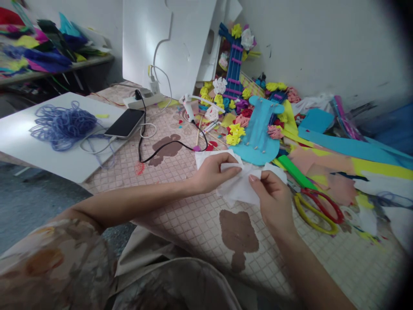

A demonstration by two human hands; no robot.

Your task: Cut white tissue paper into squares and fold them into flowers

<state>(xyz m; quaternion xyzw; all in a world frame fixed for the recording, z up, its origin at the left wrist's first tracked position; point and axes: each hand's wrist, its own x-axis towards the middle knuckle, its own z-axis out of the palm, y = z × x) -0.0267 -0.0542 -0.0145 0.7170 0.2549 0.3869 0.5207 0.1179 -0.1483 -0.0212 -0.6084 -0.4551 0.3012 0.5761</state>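
Observation:
Thin white tissue paper (pixel 240 187) is stretched between my two hands above the table. My left hand (pixel 214 172) pinches one side of it between thumb and fingers. On the other side, my right hand (pixel 274 193) grips the paper with its thumb against curled fingers. Just beyond the paper lies a light-blue harp-like shape (pixel 258 129) with strings and yellow and pink paper flowers (pixel 236 134) along its edge. Scissors with red and yellow handles (pixel 318 211) rest to the right of my right hand, beside a bright green strip (pixel 295 172).
A white hot glue gun (pixel 189 110) stands behind, its black cable (pixel 161 148) running to a power strip (pixel 142 101). A phone (pixel 125 122) and blue-purple yarn (pixel 64 125) lie on a white board (pixel 80 168) at left. Light-blue and yellow paper sheets (pixel 380 168) cover the right side.

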